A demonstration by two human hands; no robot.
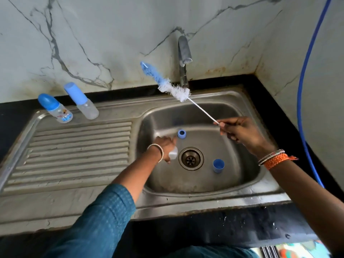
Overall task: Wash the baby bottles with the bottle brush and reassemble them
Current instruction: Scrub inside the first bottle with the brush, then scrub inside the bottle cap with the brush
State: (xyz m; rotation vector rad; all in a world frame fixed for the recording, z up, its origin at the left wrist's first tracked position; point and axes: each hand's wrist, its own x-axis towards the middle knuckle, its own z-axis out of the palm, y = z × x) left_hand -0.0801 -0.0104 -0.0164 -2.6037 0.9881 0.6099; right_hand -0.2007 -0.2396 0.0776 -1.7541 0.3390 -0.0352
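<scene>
The right hand (240, 134) pinches the thin end of the brush (175, 90) and holds it up over the sink (242, 181), near the tap (184, 58). The left hand (165, 148) is down in the sink, curled round a small clear part (173, 153) beside the drain (191, 158). Two blue caps (181, 134) lie in the sink. Two bottles (55, 108) stand on the side, well apart. The brush is held by its tip, so it could wobble and drop. The wet part could slip too.
</scene>
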